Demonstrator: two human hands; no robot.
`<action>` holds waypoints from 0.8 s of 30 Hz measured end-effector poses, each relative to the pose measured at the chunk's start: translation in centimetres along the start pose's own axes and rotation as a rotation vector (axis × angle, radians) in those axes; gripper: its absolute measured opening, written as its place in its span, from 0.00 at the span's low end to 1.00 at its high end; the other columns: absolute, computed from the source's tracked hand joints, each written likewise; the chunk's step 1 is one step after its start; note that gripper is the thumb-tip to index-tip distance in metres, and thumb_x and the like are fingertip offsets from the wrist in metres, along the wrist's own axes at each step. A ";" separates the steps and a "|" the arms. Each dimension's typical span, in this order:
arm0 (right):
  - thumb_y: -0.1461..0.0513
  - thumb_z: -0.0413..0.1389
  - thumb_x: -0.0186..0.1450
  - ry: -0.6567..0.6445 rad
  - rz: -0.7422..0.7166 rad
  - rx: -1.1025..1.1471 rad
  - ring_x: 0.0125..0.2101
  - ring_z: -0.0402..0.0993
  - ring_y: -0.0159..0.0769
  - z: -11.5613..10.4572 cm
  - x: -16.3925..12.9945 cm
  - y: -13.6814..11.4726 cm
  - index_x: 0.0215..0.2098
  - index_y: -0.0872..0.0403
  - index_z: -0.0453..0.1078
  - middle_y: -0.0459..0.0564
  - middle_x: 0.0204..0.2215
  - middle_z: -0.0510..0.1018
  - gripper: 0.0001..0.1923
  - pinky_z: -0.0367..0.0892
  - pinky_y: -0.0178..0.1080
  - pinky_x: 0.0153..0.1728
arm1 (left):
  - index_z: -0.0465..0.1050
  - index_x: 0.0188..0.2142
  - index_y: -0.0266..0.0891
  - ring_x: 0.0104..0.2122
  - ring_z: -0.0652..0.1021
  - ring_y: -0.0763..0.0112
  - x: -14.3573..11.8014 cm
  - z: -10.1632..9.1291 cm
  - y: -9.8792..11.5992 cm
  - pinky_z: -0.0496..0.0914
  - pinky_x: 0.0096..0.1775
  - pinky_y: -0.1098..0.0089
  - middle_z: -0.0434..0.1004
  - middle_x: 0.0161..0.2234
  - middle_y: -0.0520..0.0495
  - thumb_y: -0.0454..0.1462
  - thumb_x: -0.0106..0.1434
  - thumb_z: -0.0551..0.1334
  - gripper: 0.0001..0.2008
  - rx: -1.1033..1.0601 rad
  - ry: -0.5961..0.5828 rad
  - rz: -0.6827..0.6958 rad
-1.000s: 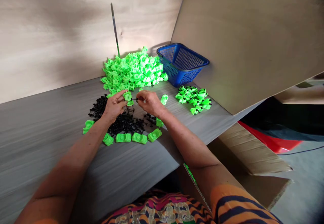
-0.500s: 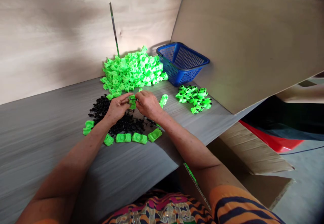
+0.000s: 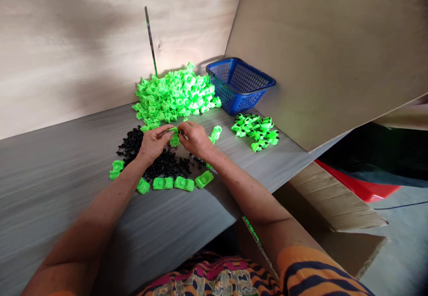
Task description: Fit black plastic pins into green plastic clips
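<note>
Above the heap of black wheel axles (image 3: 167, 164), my two hands meet at a small bright green toy car body (image 3: 174, 129). My left hand (image 3: 153, 144) pinches it between thumb and fingers. From the other side my right hand (image 3: 195, 140) is closed at the car body's right end, where a bit of black wheel axle shows at the fingertips. The fingers cover much of both parts. Several loose green car bodies, one of them a front piece (image 3: 184, 183), lie along the near side of the axles.
A large pile of green car bodies (image 3: 177, 93) lies against the wooden back panel (image 3: 83, 42). Beside it stands a blue plastic basket (image 3: 239, 104). Cars with black wheels (image 3: 256, 131) form a smaller group at the right. An open cardboard box (image 3: 337, 198) is below the table edge.
The green car body between my fingers has tilted, now appearing more edge-on. Both hands stay in nearly the same place, and the surrounding piles are unchanged.
</note>
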State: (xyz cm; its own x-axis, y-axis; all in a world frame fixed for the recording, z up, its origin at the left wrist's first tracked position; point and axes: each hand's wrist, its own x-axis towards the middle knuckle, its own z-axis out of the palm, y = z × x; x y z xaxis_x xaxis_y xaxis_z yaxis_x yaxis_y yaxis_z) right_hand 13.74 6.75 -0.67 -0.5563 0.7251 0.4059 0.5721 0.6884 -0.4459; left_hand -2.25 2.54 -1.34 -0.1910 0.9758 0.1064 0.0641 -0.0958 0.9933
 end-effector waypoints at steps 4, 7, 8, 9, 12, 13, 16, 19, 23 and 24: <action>0.68 0.54 0.61 0.020 0.068 0.261 0.29 0.66 0.31 0.3 0.1 0.6 0.37 0.54 0.69 0.44 0.28 0.74 0.06 0.60 0.33 0.34 | 0.84 0.38 0.38 0.24 0.72 0.72 0.1 -0.3 -0.1 0.64 0.24 0.74 0.75 0.23 0.51 0.44 0.49 0.73 0.18 0.008 0.021 0.028; 0.64 0.55 0.60 0.031 0.102 0.381 0.28 0.65 0.29 0.3 0.1 0.7 0.33 0.53 0.67 0.42 0.26 0.72 0.02 0.60 0.32 0.33 | 0.85 0.39 0.38 0.24 0.73 0.72 0.1 -0.4 -0.1 0.65 0.24 0.75 0.76 0.24 0.51 0.44 0.49 0.72 0.18 0.005 0.034 0.036; 0.63 0.56 0.61 0.033 0.105 0.403 0.27 0.65 0.29 0.2 0.1 0.7 0.32 0.53 0.66 0.42 0.26 0.72 0.02 0.60 0.32 0.32 | 0.85 0.39 0.38 0.25 0.73 0.72 0.1 -0.4 0.0 0.65 0.24 0.75 0.76 0.24 0.51 0.44 0.49 0.72 0.18 0.006 0.037 0.039; 0.62 0.56 0.61 0.039 0.105 0.417 0.27 0.64 0.29 0.3 0.1 0.6 0.31 0.53 0.66 0.42 0.26 0.71 0.03 0.60 0.32 0.32 | 0.85 0.39 0.38 0.25 0.74 0.72 0.1 -0.4 0.0 0.65 0.25 0.75 0.77 0.24 0.51 0.44 0.49 0.72 0.18 0.010 0.040 0.043; 0.62 0.54 0.62 0.078 0.098 0.425 0.27 0.63 0.29 0.4 0.1 0.6 0.28 0.53 0.64 0.41 0.24 0.69 0.06 0.59 0.33 0.32 | 0.85 0.39 0.38 0.29 0.77 0.69 0.0 -0.3 0.1 0.68 0.26 0.74 0.80 0.27 0.49 0.45 0.48 0.73 0.19 0.020 0.039 0.056; 0.62 0.53 0.62 0.092 0.095 0.426 0.26 0.62 0.28 0.5 0.0 0.5 0.27 0.53 0.64 0.41 0.23 0.68 0.06 0.58 0.33 0.32 | 0.85 0.39 0.37 0.31 0.78 0.67 0.0 -0.3 0.2 0.69 0.27 0.74 0.81 0.29 0.48 0.45 0.48 0.73 0.20 0.019 0.039 0.059; 0.64 0.51 0.62 0.117 0.091 0.441 0.26 0.61 0.28 0.8 0.0 0.5 0.26 0.53 0.64 0.41 0.22 0.67 0.06 0.58 0.32 0.31 | 0.84 0.39 0.37 0.35 0.80 0.64 0.0 -0.3 0.1 0.71 0.30 0.72 0.83 0.31 0.46 0.45 0.47 0.74 0.21 0.014 0.043 0.069; 0.64 0.52 0.61 0.143 0.106 0.467 0.26 0.61 0.28 1.2 0.0 0.5 0.26 0.53 0.64 0.41 0.22 0.68 0.06 0.58 0.32 0.31 | 0.84 0.39 0.37 0.36 0.81 0.63 0.1 -0.3 -0.1 0.73 0.32 0.72 0.83 0.32 0.46 0.45 0.48 0.74 0.21 0.012 0.046 0.081; 0.63 0.52 0.60 0.187 0.143 0.527 0.25 0.61 0.28 1.9 0.0 0.5 0.24 0.52 0.62 0.40 0.21 0.66 0.07 0.59 0.32 0.31 | 0.84 0.38 0.36 0.35 0.81 0.64 0.2 -0.4 -0.3 0.73 0.33 0.72 0.83 0.31 0.46 0.45 0.48 0.75 0.20 -0.004 0.039 0.093; 0.63 0.52 0.60 0.199 0.149 0.538 0.25 0.60 0.28 2.1 0.0 0.5 0.23 0.52 0.62 0.40 0.21 0.66 0.08 0.59 0.32 0.30 | 0.84 0.38 0.36 0.35 0.81 0.64 0.2 -0.4 -0.3 0.73 0.33 0.72 0.82 0.31 0.46 0.45 0.47 0.75 0.20 -0.004 0.040 0.098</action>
State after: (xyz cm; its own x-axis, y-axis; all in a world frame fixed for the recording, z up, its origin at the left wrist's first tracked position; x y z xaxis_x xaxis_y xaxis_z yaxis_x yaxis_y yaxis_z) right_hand 12.73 7.08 -2.57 -0.3403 0.8380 0.4265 0.2204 0.5121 -0.8302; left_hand -2.68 2.67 -1.55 -0.2230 0.9530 0.2050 0.0802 -0.1917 0.9782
